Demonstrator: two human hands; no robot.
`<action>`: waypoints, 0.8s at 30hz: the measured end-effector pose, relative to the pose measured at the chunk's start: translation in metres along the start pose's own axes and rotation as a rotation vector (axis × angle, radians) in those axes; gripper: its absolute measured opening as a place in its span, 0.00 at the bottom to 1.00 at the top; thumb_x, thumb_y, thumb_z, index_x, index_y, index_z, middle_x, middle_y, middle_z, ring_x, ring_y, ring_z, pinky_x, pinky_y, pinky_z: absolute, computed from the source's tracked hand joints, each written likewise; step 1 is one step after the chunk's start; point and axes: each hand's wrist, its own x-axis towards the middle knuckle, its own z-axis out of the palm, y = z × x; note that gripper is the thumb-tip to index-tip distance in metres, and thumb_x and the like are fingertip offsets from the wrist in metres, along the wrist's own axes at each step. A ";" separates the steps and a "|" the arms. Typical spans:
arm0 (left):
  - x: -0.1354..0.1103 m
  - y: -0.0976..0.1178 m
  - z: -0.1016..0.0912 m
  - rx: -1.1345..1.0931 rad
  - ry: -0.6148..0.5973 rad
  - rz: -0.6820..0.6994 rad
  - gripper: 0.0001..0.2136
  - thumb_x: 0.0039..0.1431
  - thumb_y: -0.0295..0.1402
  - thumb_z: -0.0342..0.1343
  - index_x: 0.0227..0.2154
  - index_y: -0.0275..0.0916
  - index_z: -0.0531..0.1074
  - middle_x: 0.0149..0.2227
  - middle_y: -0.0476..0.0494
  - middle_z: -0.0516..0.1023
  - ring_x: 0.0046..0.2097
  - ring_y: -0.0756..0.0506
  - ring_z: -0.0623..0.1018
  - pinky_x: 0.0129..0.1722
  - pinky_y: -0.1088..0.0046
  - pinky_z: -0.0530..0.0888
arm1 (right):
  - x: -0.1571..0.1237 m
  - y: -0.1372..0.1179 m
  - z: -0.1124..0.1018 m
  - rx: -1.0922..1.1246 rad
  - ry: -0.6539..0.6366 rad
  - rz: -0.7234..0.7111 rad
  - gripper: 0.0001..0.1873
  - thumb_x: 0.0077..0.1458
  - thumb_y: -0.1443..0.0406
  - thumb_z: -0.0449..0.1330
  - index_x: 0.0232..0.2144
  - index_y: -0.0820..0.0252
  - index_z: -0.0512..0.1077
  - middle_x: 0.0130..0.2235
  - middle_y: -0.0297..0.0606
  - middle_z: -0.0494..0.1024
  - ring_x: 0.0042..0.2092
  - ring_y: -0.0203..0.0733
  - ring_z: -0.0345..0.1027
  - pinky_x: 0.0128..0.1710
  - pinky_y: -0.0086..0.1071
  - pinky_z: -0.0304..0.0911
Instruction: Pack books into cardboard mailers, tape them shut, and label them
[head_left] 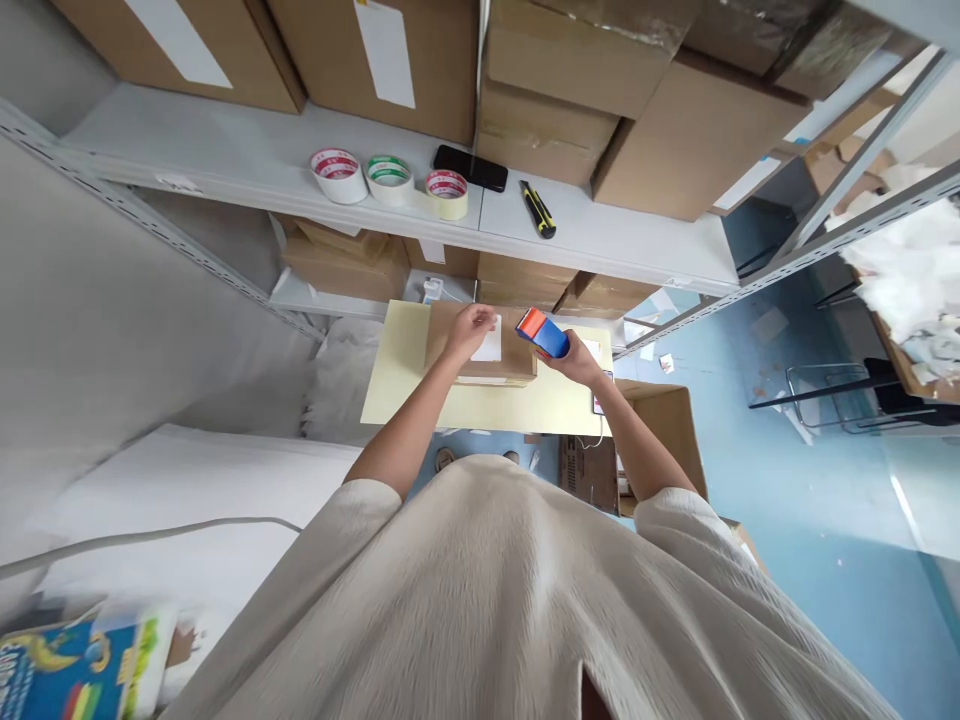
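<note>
Partly behind left hand [472,328], carton [516,365], unclear blue object [549,338] in right hand [576,361]

A black phone [470,168] lies on the grey shelf [604,237].

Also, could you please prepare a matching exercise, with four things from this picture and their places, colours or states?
1 Right hand
2 Left hand
3 Utility knife
4 Tabletop

A Pale yellow, under the cardboard box
B On the shelf
C Holding a blue and orange object
D Over the cardboard box

Pairs: 1-C; 2-D; 3-B; 4-A
</note>
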 end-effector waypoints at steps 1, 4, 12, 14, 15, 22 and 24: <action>-0.001 0.005 0.000 -0.073 -0.017 0.012 0.07 0.68 0.36 0.66 0.45 0.43 0.80 0.43 0.43 0.89 0.45 0.43 0.88 0.53 0.64 0.84 | -0.002 -0.007 0.003 0.006 -0.011 -0.007 0.32 0.53 0.42 0.75 0.51 0.49 0.71 0.45 0.39 0.84 0.45 0.52 0.76 0.46 0.42 0.73; -0.009 0.014 -0.006 -0.174 -0.045 0.014 0.08 0.64 0.33 0.69 0.45 0.42 0.81 0.39 0.45 0.89 0.42 0.44 0.88 0.50 0.66 0.83 | -0.007 -0.023 0.010 -0.006 -0.046 -0.006 0.32 0.49 0.46 0.76 0.49 0.49 0.69 0.47 0.40 0.84 0.46 0.54 0.77 0.47 0.43 0.73; -0.026 0.013 -0.030 -0.258 -0.094 -0.190 0.09 0.62 0.35 0.74 0.41 0.43 0.80 0.38 0.44 0.91 0.42 0.42 0.91 0.43 0.68 0.82 | -0.020 -0.049 0.031 -0.024 -0.082 -0.018 0.31 0.49 0.49 0.74 0.50 0.50 0.68 0.48 0.43 0.85 0.47 0.55 0.77 0.46 0.43 0.73; -0.028 0.011 -0.034 -0.281 -0.110 -0.218 0.10 0.62 0.37 0.74 0.41 0.43 0.80 0.38 0.45 0.91 0.43 0.43 0.91 0.43 0.69 0.82 | -0.025 -0.051 0.036 -0.037 -0.079 -0.024 0.29 0.49 0.51 0.73 0.50 0.50 0.69 0.48 0.43 0.84 0.48 0.56 0.78 0.47 0.44 0.73; -0.029 0.010 -0.035 -0.285 -0.124 -0.224 0.11 0.61 0.38 0.75 0.41 0.43 0.80 0.38 0.45 0.91 0.43 0.43 0.91 0.43 0.69 0.82 | -0.028 -0.051 0.038 -0.037 -0.074 -0.027 0.29 0.49 0.51 0.73 0.50 0.50 0.69 0.48 0.43 0.84 0.49 0.56 0.77 0.48 0.45 0.73; -0.030 0.001 -0.027 -0.245 -0.223 -0.235 0.19 0.50 0.35 0.80 0.42 0.45 0.79 0.36 0.47 0.90 0.37 0.43 0.88 0.42 0.66 0.82 | -0.058 -0.049 0.038 0.012 -0.043 0.036 0.29 0.50 0.50 0.73 0.50 0.49 0.68 0.45 0.38 0.82 0.47 0.52 0.74 0.46 0.41 0.73; -0.029 0.001 -0.018 -0.224 -0.232 -0.224 0.19 0.49 0.32 0.79 0.42 0.45 0.78 0.35 0.46 0.89 0.37 0.42 0.88 0.42 0.64 0.82 | -0.066 -0.045 0.033 0.030 -0.042 0.062 0.30 0.50 0.49 0.73 0.50 0.49 0.68 0.44 0.36 0.81 0.45 0.50 0.73 0.44 0.39 0.71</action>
